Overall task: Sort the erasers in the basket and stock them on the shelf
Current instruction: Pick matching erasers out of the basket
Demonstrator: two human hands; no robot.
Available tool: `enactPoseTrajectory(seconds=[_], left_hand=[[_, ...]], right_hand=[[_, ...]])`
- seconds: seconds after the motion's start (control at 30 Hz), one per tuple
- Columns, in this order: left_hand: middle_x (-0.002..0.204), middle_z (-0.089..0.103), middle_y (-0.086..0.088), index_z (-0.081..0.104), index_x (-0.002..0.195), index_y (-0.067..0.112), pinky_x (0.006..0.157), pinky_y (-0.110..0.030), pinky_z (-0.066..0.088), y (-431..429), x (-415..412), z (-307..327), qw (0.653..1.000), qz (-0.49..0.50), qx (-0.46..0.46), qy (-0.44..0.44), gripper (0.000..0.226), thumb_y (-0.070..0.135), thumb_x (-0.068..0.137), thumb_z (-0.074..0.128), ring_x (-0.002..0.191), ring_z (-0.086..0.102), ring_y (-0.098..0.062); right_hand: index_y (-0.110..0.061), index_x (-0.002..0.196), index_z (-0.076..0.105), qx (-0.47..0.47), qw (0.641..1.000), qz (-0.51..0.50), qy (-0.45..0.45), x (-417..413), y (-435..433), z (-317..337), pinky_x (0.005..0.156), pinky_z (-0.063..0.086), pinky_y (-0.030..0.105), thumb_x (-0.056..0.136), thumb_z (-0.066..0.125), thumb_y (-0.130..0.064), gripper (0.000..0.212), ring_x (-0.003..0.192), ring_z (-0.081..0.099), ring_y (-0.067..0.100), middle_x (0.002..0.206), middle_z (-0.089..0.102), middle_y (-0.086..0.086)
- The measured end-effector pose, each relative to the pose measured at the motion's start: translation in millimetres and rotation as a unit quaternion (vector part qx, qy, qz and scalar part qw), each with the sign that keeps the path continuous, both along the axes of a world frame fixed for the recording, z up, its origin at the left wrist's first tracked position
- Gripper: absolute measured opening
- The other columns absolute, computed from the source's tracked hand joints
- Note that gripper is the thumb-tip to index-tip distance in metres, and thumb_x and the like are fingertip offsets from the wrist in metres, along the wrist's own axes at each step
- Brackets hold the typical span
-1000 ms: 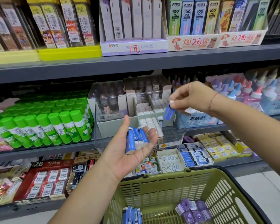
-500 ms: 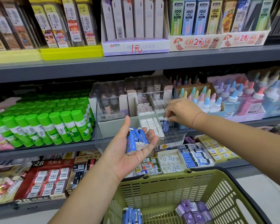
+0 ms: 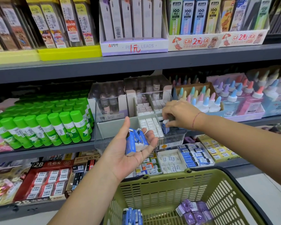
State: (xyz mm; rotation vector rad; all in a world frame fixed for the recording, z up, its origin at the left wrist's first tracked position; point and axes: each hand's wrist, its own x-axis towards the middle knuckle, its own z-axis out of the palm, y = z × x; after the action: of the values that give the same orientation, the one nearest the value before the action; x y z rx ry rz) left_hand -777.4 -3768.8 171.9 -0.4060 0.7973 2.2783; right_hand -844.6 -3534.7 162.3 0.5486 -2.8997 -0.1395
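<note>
Above the right hand (image 3: 182, 114), a white box (image 3: 133, 46) reads "PENCIL LEADS" and "1元". Lower left of the hand, a red box (image 3: 44, 164) reads "2B".

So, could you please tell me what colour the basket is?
The basket is olive green; head view.
</note>
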Motion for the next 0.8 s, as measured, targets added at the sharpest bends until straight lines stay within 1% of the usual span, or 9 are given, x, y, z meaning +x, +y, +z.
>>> enactPoseTrajectory(seconds=[0.1,0.17,0.23,0.33,0.43,0.53,0.6,0.7,0.8], left_hand=[[0.082,0.069,-0.021,0.062,0.100,-0.009,0.064,-0.049,0.059,0.2,-0.7,0.1,1.000,0.003,-0.003,0.000,0.058,0.044,0.076,0.070,0.069,0.071,-0.029],[0.082,0.069,-0.020,0.062,0.100,-0.009,0.063,-0.049,0.059,0.4,-0.8,0.5,1.000,0.003,-0.002,-0.002,0.058,0.044,0.076,0.070,0.069,0.070,-0.028],[0.082,0.069,-0.020,0.062,0.100,-0.009,0.064,-0.049,0.059,0.3,-0.8,0.7,1.000,0.002,-0.001,0.000,0.058,0.044,0.077,0.070,0.069,0.071,-0.028],[0.082,0.069,-0.021,0.062,0.098,-0.010,0.064,-0.050,0.059,0.0,-1.0,0.6,1.000,0.005,-0.005,0.002,0.058,0.044,0.078,0.069,0.069,0.071,-0.029],[0.080,0.069,-0.021,0.062,0.096,-0.010,0.065,-0.051,0.059,0.3,-0.7,0.4,1.000,0.009,-0.006,0.001,0.057,0.043,0.077,0.070,0.069,0.071,-0.029],[0.079,0.069,-0.022,0.062,0.097,-0.009,0.064,-0.050,0.059,0.4,-0.6,0.3,1.000,0.010,-0.008,0.001,0.057,0.043,0.077,0.070,0.069,0.071,-0.029],[0.080,0.069,-0.021,0.062,0.098,-0.009,0.064,-0.050,0.059,0.9,-0.6,-0.1,1.000,0.009,-0.007,0.001,0.057,0.043,0.076,0.070,0.069,0.071,-0.030],[0.081,0.069,-0.022,0.061,0.100,-0.009,0.065,-0.050,0.059,1.6,-0.7,-1.1,1.000,0.009,-0.002,-0.002,0.059,0.042,0.073,0.072,0.070,0.071,-0.030],[0.082,0.069,-0.022,0.061,0.100,-0.010,0.065,-0.050,0.059,1.7,-0.4,-1.8,1.000,0.007,0.000,0.001,0.060,0.041,0.071,0.072,0.071,0.071,-0.030]], right_hand=[[-0.025,0.078,0.050,-0.018,0.999,0.004,-0.031,3.7,-2.1,1.1,0.073,0.026,0.024,0.080,0.071,-0.031,0.022,0.080,0.053,0.012,0.079,0.054,-0.011],[-0.024,0.076,0.050,-0.053,0.997,-0.009,-0.063,5.3,-1.8,0.3,0.070,0.035,0.024,0.080,0.072,-0.024,0.022,0.077,0.057,0.014,0.075,0.057,-0.009],[-0.022,0.081,0.054,-0.068,0.995,-0.025,-0.074,4.6,0.6,1.1,0.066,0.038,0.023,0.080,0.072,-0.020,0.018,0.077,0.058,0.014,0.079,0.060,-0.006],[-0.016,0.099,0.061,-0.062,0.995,-0.046,-0.067,-0.6,4.7,4.0,0.070,0.034,0.021,0.081,0.072,-0.020,0.022,0.078,0.053,0.011,0.091,0.066,-0.002],[-0.015,0.103,0.064,-0.039,0.998,-0.037,-0.042,-4.2,5.0,0.0,0.075,0.036,0.023,0.084,0.069,-0.023,0.022,0.085,0.056,0.015,0.095,0.066,0.000],[-0.014,0.098,0.064,-0.029,0.999,-0.019,0.010,-1.9,5.0,-8.1,0.072,0.023,0.018,0.086,0.067,-0.027,0.018,0.090,0.058,0.017,0.093,0.065,0.000],[-0.016,0.096,0.064,-0.035,0.998,-0.021,0.042,0.6,6.2,-12.0,0.077,0.026,0.020,0.086,0.066,-0.031,0.018,0.090,0.058,0.018,0.092,0.065,-0.002],[-0.021,0.099,0.063,0.003,0.997,-0.051,0.062,1.3,4.1,-15.7,0.094,0.031,0.032,0.088,0.061,-0.040,0.022,0.096,0.057,0.019,0.097,0.065,-0.004],[-0.020,0.092,0.062,0.020,0.995,-0.052,0.081,1.0,-0.2,-14.0,0.089,0.029,0.032,0.088,0.061,-0.038,0.019,0.095,0.056,0.020,0.093,0.065,-0.003]])
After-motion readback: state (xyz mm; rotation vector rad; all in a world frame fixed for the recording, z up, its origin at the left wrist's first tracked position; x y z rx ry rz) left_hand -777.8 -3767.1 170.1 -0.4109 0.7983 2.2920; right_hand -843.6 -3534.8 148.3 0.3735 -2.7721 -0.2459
